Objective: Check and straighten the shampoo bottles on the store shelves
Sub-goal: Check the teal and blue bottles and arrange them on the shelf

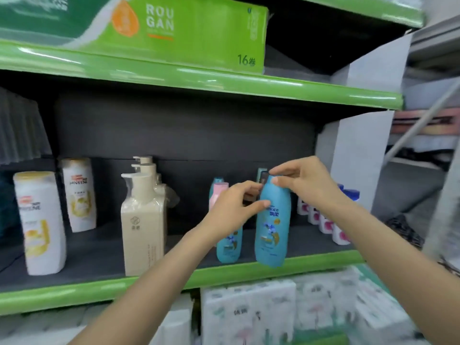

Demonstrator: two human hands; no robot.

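A tall blue shampoo bottle (272,227) stands upright at the front edge of the dark middle shelf (94,257). My right hand (302,181) pinches its dark cap from above. My left hand (235,207) grips its upper body from the left, thumb on the front. A second, smaller blue bottle (229,247) stands just left of it, partly hidden by my left wrist, with a pink-capped bottle (219,188) behind. Farther left stand cream pump bottles (142,227) and two white Pantene bottles (41,222).
Small white bottles with blue caps (328,220) line the shelf's right end. A green paper-roll pack (179,31) sits on the shelf above. Wrapped tissue packs (273,310) fill the shelf below. A white side panel (358,165) closes the right end.
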